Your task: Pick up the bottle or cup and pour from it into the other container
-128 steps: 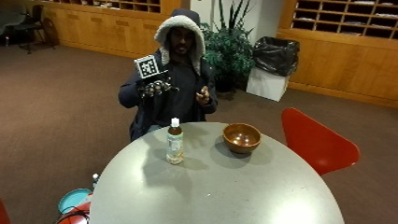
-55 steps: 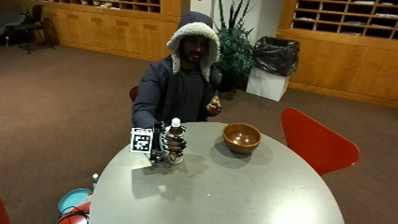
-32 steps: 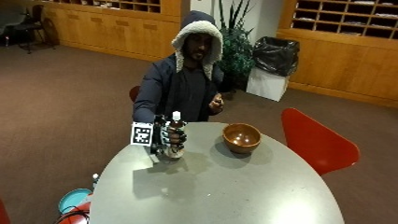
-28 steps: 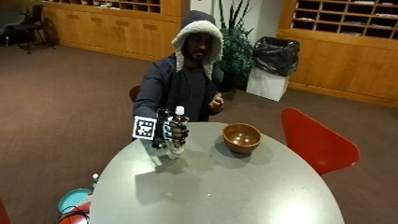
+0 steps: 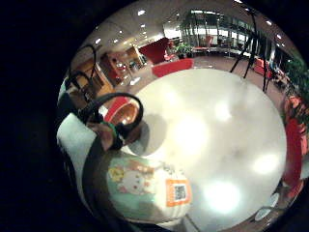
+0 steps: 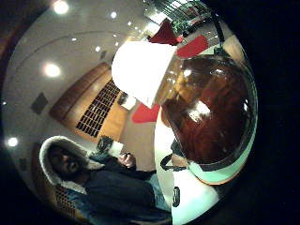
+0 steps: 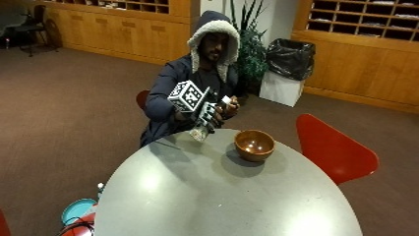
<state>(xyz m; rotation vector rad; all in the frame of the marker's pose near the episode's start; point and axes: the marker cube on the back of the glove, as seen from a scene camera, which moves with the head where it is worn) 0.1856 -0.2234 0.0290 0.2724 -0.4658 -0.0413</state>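
Observation:
In the outside view my gloved right hand (image 7: pixel 207 116) grips a clear bottle (image 7: pixel 199 132) of brown liquid and holds it tilted in the air over the table's far edge, with its white cap (image 7: pixel 224 100) pointing up toward the person's chest. The bare left hand (image 7: pixel 231 109) is at the cap. A brown wooden bowl (image 7: pixel 254 144) stands on the round grey table (image 7: pixel 229 196), to the right of the bottle and lower. The thumb side palm view is filled by the white cap (image 6: pixel 143 70) and the brown bottle body (image 6: pixel 211 112). The little finger side palm view shows the bottle's cartoon label (image 5: pixel 145 186) and the bowl (image 5: pixel 124 112).
A red chair (image 7: pixel 334 147) stands at the table's right side. A teal object (image 7: pixel 78 211) lies on the floor by the table's left edge. A bin with a black bag (image 7: pixel 288 59) and a plant stand behind the person.
My right hand came down onto the standing bottle, gripped it, and has lifted it off the table and tilted it. The bare left hand has come to the cap.

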